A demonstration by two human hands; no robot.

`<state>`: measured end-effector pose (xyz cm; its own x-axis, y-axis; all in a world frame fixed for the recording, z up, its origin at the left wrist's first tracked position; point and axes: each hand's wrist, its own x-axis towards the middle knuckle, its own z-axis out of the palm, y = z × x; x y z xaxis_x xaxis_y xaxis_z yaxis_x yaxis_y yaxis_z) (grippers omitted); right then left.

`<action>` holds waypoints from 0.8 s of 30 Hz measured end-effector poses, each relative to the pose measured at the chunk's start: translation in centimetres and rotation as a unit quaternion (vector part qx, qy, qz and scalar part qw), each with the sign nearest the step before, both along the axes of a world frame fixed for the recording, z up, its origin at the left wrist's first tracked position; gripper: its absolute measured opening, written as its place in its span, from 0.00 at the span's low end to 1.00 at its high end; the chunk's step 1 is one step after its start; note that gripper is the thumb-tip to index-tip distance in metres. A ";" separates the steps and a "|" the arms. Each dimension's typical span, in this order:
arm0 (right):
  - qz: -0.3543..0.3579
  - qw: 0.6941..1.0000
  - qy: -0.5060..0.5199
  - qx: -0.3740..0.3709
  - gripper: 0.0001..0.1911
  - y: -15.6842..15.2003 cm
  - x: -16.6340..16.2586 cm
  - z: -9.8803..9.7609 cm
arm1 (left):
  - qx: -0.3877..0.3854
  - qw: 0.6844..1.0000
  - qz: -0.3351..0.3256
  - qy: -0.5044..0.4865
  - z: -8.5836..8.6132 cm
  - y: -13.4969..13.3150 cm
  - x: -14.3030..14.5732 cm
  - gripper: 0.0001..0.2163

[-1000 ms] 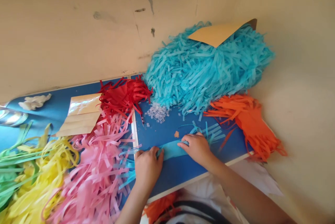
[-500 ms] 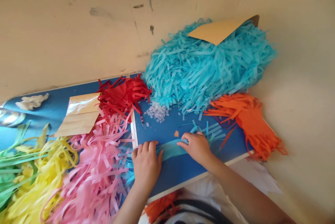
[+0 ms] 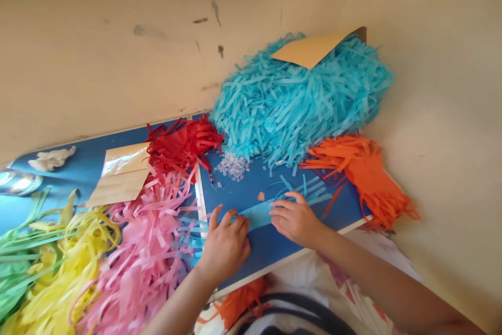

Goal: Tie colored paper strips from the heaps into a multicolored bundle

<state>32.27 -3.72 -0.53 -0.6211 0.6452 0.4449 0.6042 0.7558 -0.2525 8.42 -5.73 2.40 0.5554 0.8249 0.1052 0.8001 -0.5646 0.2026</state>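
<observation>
A light blue fringed paper strip [image 3: 259, 214] lies flat on the blue board [image 3: 274, 246] in front of me. My left hand [image 3: 226, 243] presses its left part, fingers curled onto the paper. My right hand [image 3: 294, 218] rests on the strip's right part, fingers bent and pinching its edge. The strip's cut fringes [image 3: 314, 188] fan out past my right hand.
A big heap of light blue fringe [image 3: 298, 100] with a brown card [image 3: 309, 48] on top stands at the back by the wall. Orange fringe [image 3: 364, 173] lies right, red fringe [image 3: 180, 144] and pink fringe [image 3: 145, 251] left, yellow fringe [image 3: 55, 267] far left. Clear beads [image 3: 232, 166] lie mid-board.
Both hands have shifted slightly along the blue strip, the left one turning and sliding right. The view has tilted a little.
</observation>
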 end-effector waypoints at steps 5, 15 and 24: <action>0.035 0.999 -0.016 -0.033 0.05 0.4 0.4 0.9 | 0.017 1.000 0.007 -0.003 -0.6 0.1 -0.1 0.14; 0.017 0.998 -0.010 0.059 0.10 1.1 -0.2 0.7 | 0.011 0.999 0.014 -0.027 -0.4 0.4 -0.5 0.12; 0.054 0.995 -0.074 0.047 0.09 1.7 -0.4 1.0 | 0.027 0.996 0.027 -0.081 -0.8 0.2 -1.2 0.11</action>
